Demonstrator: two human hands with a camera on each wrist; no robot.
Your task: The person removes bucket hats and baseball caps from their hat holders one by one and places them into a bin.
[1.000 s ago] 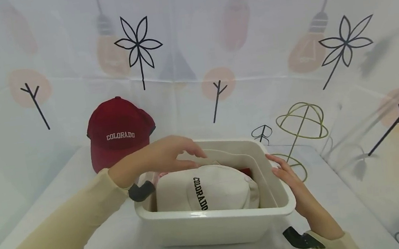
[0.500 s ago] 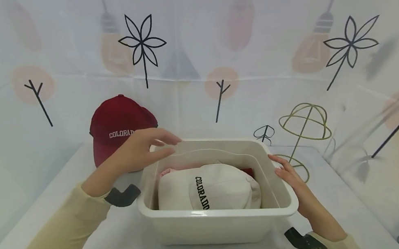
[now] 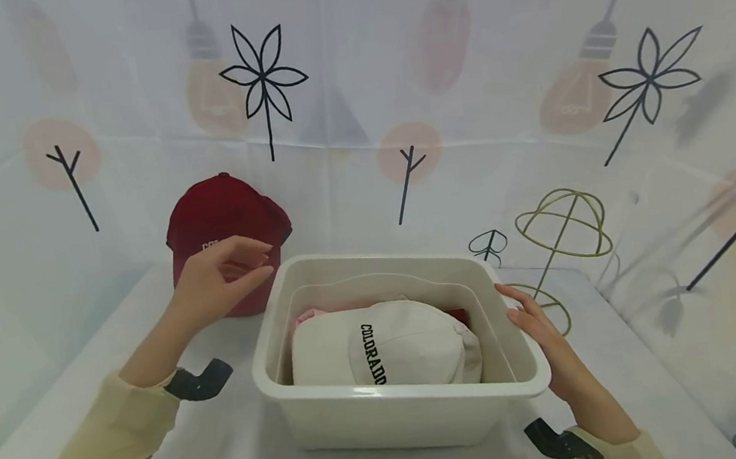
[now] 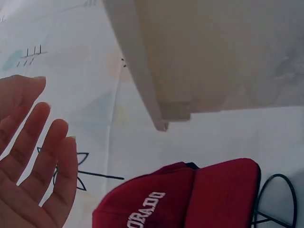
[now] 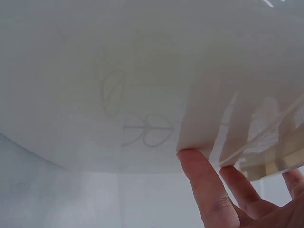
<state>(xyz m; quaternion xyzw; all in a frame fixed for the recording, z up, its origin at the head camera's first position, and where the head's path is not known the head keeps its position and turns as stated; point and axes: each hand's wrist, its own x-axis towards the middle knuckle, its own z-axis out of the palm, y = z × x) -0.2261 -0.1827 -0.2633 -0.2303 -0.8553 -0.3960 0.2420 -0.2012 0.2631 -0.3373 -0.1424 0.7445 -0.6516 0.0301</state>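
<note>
Scene: table (image 3: 230,457) under a white printed cloth, same cloth hung as backdrop.
Left hand (image 3: 220,280): left of centre in the head view, raised in front of the red cap; fingers loosely spread, holding nothing. Left wrist view shows the fingers (image 4: 45,161) straight and apart, clear of the cap.
Red cap (image 3: 223,216): upper left of frame, upright on the table just left of the bin, lettering partly hidden by the hand.
Bin (image 3: 394,401): cream plastic, centre of frame, on the table.
White cap (image 3: 381,345): inside the bin, "COLORADO" lettering facing up; something pink and something red show behind it.
Right hand (image 3: 545,346): right of centre, flat against the bin's right outer wall, fingers straight at the rim; right wrist view shows fingertips (image 5: 199,166) touching the wall.
Wire stand (image 3: 558,227): right of the bin, green.
</note>
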